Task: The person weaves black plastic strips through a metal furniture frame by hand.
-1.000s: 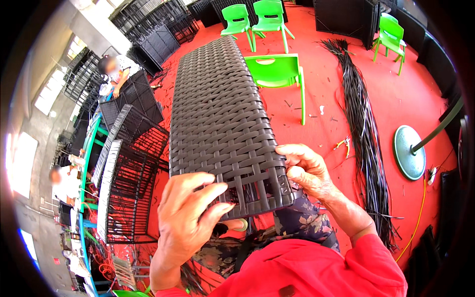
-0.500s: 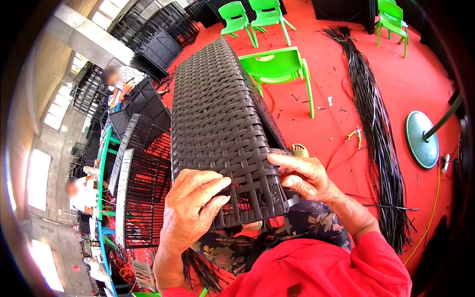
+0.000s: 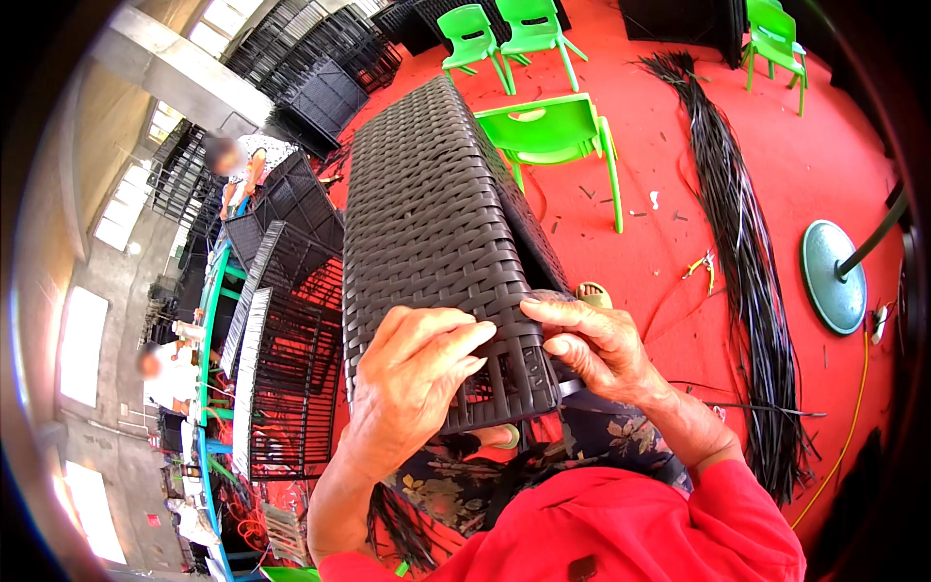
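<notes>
A long dark brown woven plastic wicker piece [image 3: 427, 213] stretches away from my lap, its near end showing a few bare upright strips and an open gap. My left hand [image 3: 412, 373] rests on the near left part of this end. Its thumb and fingertips come together over the last woven rows, and what they pinch is hidden. At the near right corner, my right hand [image 3: 603, 347] has its index finger on the weave and its thumb bent in close to the edge. A short grey strip [image 3: 572, 386] shows just below that thumb; whether I hold it cannot be made out.
Green plastic chairs [image 3: 548, 131] stand beyond the wicker piece. A long bundle of dark strips [image 3: 742, 291] and yellow-handled pliers [image 3: 700, 264] lie on the red floor [image 3: 640, 145]. A round stand base [image 3: 834, 276] is at right. Dark frames [image 3: 291, 378] and co-workers [image 3: 254, 160] are at left.
My left hand has moved up and to the right across the woven end, nearer to my right hand. The right hand stays at the corner. The whole view has shifted slightly.
</notes>
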Demonstrator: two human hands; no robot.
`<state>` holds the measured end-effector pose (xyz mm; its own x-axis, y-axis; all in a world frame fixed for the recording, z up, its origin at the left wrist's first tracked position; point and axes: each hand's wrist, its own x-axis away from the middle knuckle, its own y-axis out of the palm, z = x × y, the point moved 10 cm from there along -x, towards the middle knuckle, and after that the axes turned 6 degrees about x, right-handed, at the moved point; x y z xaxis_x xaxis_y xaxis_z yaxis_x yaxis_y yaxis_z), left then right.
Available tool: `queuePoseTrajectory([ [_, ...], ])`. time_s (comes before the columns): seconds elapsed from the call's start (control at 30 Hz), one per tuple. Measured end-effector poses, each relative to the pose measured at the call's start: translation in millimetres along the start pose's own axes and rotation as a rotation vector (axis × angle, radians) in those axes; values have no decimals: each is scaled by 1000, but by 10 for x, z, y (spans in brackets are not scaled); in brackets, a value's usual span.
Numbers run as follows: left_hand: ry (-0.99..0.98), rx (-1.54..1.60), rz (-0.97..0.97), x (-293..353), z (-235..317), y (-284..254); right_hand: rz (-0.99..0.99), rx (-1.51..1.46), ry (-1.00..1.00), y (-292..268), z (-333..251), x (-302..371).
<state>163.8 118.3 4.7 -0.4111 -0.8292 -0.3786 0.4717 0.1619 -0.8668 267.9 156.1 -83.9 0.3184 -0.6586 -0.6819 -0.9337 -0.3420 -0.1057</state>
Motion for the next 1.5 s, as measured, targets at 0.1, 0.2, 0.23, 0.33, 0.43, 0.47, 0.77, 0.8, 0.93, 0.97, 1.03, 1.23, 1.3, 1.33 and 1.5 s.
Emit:
queuePoseTrajectory([
  [0.1,13,39,-8,16,-50,-1,-8,-108,89,37,21,0],
  [0.2,-169,334,16,171,-375,-198,-111,-371,313,113,110,80],
  [0.23,-169,306,66,230,-424,-315,-125,-458,357,132,135,138],
  [0.33,-186,60,25,498,-618,-465,-148,-254,265,75,-11,122],
  [0.43,-227,70,45,624,-725,-479,-191,-92,272,96,-108,52],
  [0.47,-218,66,50,625,-728,-473,-203,-129,276,166,-190,12],
  [0.77,-339,619,212,897,-1148,-528,-92,-73,302,231,-164,50],
  [0.8,-288,688,278,976,-1206,-579,-89,-81,316,207,-157,67],
  [0.93,-245,907,339,1055,-1274,-386,-60,-79,332,220,-111,99],
  [0.97,-223,938,361,1073,-1311,-334,-47,-84,324,227,-109,96],
  [1.03,-206,902,382,1078,-1358,-330,-25,-121,336,219,-89,85],
  [1.23,-112,849,565,1115,-1416,-258,5,-153,369,190,-89,80],
  [1.3,-28,934,642,1176,-1410,-215,-64,-12,322,207,-86,80],
  [1.33,-61,1142,660,1145,-1419,-159,-69,-14,322,204,-88,80],
  [1.5,-91,1196,871,1111,-1643,142,-31,-70,323,224,-109,58],
])
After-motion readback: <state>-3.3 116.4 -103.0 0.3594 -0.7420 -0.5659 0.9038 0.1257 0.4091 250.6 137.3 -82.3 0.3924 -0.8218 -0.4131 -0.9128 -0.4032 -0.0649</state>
